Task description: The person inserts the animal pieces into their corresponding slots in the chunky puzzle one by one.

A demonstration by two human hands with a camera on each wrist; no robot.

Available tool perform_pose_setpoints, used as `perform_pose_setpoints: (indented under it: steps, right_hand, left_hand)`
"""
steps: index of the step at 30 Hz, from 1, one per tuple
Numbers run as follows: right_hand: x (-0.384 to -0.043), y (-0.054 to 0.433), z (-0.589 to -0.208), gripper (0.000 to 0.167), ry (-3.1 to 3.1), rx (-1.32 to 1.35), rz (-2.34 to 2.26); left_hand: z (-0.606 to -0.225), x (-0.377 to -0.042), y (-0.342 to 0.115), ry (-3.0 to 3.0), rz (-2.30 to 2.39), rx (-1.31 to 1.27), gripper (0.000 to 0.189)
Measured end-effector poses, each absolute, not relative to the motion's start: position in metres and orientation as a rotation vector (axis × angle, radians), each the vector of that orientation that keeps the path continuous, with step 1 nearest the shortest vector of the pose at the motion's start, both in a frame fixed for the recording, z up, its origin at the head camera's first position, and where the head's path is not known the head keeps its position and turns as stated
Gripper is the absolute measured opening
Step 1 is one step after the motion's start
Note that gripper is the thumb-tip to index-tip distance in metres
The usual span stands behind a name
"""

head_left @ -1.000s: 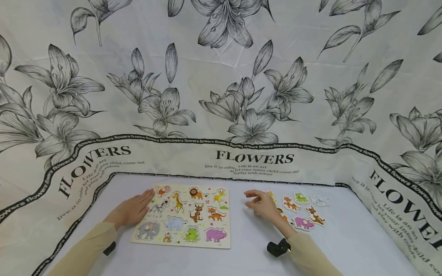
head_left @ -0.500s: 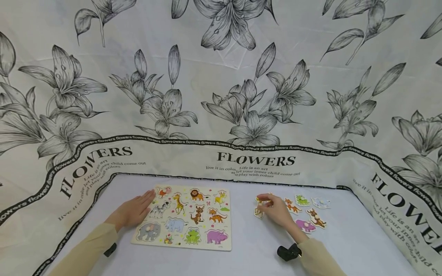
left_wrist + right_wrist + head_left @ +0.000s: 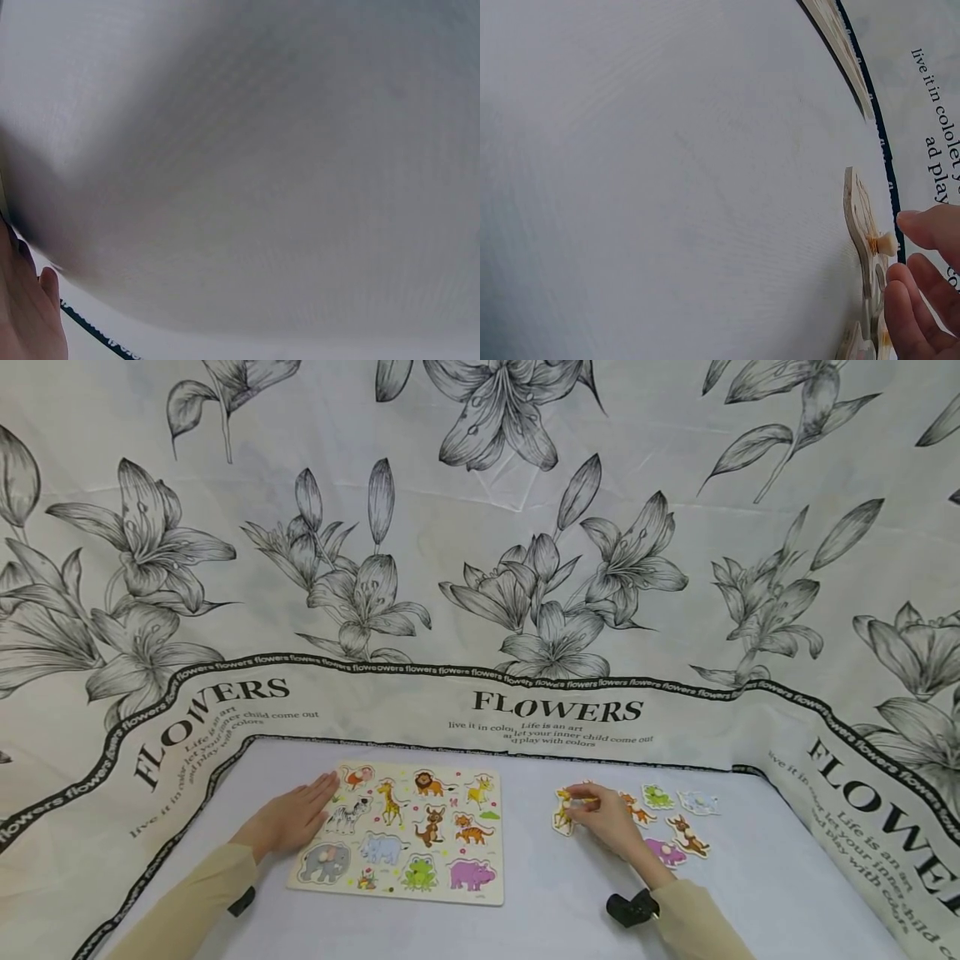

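My left hand lies with extended fingers against the left edge of the wooden animal puzzle board. Only part of that hand shows at the lower left of the left wrist view. Right of the board, my right hand hovers with bent fingers over a giraffe puzzle piece. In the right wrist view, a puzzle piece has a small knob between my thumb and fingers, with a gap visible around it. A yellow piece behind the hand is mostly hidden.
Loose pieces lie right of my right hand: a tiger, a green frog, a pale blue animal, a kangaroo and a purple hippo. A flower-printed cloth rises behind the table.
My right hand has moved to the right from beside the board, uncovering the giraffe piece, and now hovers at that piece. The left hand stays at the board's edge. The view has shifted slightly.
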State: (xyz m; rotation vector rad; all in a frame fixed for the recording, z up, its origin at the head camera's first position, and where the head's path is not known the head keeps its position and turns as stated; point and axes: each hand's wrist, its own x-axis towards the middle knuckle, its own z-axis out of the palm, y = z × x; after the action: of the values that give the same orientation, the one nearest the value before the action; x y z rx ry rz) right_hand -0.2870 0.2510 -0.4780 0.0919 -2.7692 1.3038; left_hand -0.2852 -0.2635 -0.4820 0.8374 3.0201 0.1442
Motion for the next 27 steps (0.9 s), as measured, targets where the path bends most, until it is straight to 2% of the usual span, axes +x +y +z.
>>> perform_pose_setpoints:
  steps: [27]
  right_hand:
    - [-0.2938,0.2464,-0.4804,0.032,-2.849,0.073,1.164]
  left_hand:
    - [-0.4798,-0.2821,-0.2624,3.026,0.189,0.866,0.053]
